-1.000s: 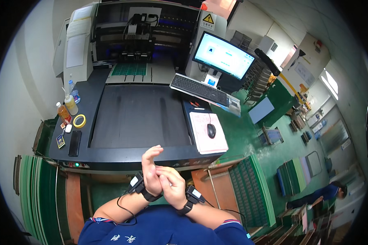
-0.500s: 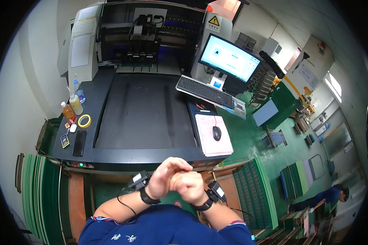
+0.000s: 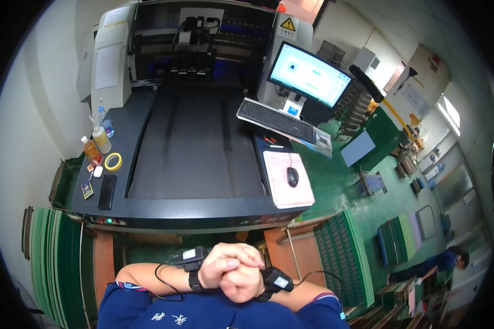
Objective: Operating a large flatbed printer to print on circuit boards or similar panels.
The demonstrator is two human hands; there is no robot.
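Observation:
In front of my chest, both hands are pressed together below the machine's front edge. My left hand [image 3: 224, 261] is closed, its fingers wrapped over the top of my right. Underneath, my right hand [image 3: 242, 284] makes a fist against the left palm; no object shows in either. Each wrist wears a strap with a small black box: one box [image 3: 191, 257] by the left, another box [image 3: 278, 281] by the right, with a cable running from each. Beyond the hands lies the flat dark bed [image 3: 200, 148] of a large machine.
Bottles [image 3: 92, 152], yellow tape [image 3: 113, 162] and a phone [image 3: 107, 192] lie left. At right are a mouse [image 3: 292, 177] on papers [image 3: 282, 194], a keyboard [image 3: 277, 119] and a monitor [image 3: 309, 75]. Green boards [image 3: 46, 263] stand below left; another person [image 3: 431, 264] bends at far right.
My hands have dropped closer to my chest, and the left fingers have closed over the right fist. The pale plate at the back of the machine bed no longer shows.

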